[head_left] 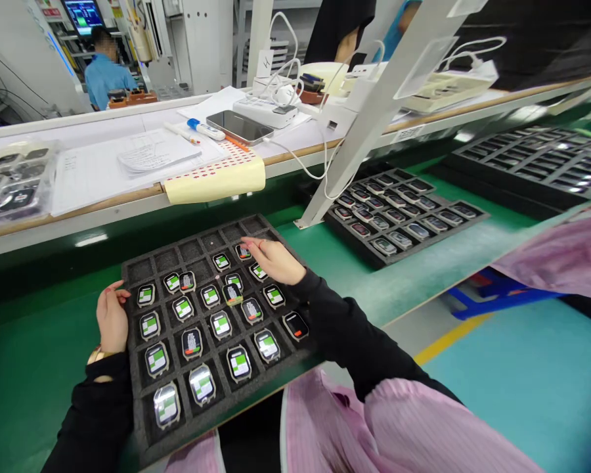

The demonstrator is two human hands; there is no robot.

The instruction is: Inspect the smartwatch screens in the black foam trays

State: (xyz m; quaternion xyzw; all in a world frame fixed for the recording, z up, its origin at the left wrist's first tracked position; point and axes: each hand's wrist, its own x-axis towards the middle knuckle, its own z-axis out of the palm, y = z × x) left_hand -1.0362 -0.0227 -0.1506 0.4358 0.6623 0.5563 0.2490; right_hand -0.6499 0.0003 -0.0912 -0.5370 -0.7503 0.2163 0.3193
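- The left hand [111, 320] rests open against the left edge of the foam tray [142, 420], fingers curled on its rim, gripping nothing.
- The foam tray lies on the green bench, its compartments holding small screens [221, 324].
- The right hand [276, 261] lies over the tray's far right corner, fingertips at one screen [243, 252]; no grip shows.
- Right of the tray sits a second tray [398, 213].

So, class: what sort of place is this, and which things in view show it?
Probably an electronics assembly line. The left hand and right hand rest on a foam tray of smartwatches, with a similar second tray on the green workbench.
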